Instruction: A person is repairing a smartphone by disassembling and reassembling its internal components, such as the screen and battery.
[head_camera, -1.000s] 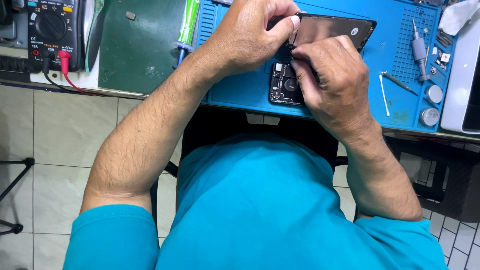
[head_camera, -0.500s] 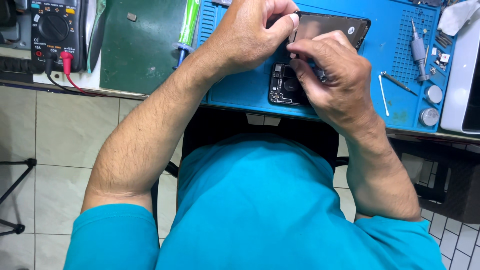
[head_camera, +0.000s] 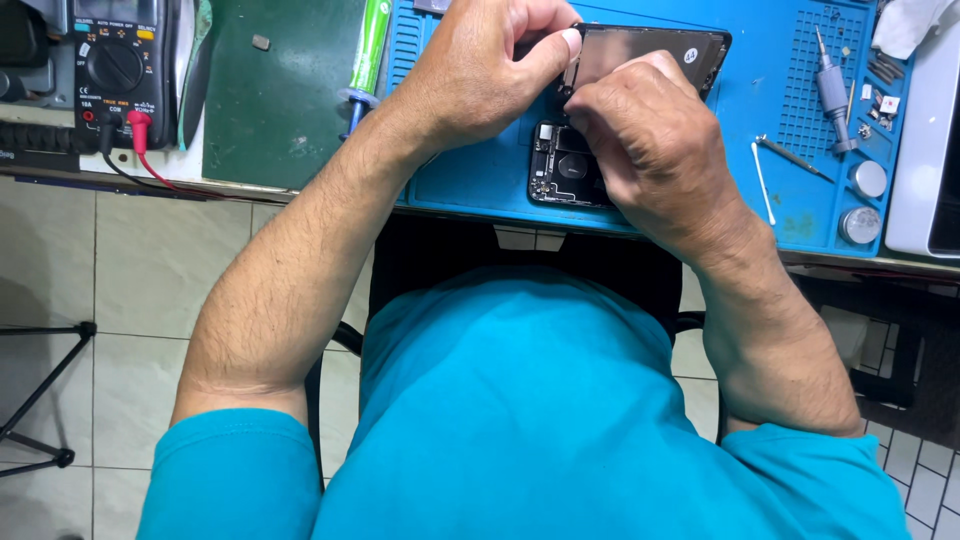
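An opened black smartphone (head_camera: 560, 172) lies on a blue repair mat (head_camera: 480, 180), its inner parts showing. Its dark screen panel (head_camera: 640, 50) is lifted and tilted up at the far side. My left hand (head_camera: 480, 75) pinches the near edge of that panel between thumb and fingers. My right hand (head_camera: 650, 150) covers the right part of the phone body, its fingertips pressed where panel and body meet. Whether it holds a small tool is hidden.
A grey screwdriver (head_camera: 832, 92), a thin metal pick (head_camera: 790, 155), two round metal caps (head_camera: 868, 178) and small parts lie on the mat's right. A green mat (head_camera: 280, 90), a green tube (head_camera: 368, 45) and a multimeter (head_camera: 115, 65) with red lead sit left. White device (head_camera: 925, 150) at right edge.
The camera view has shifted slightly. Both hands stay on the phone; my right hand's fingers have shifted a little along the joint between panel and body.
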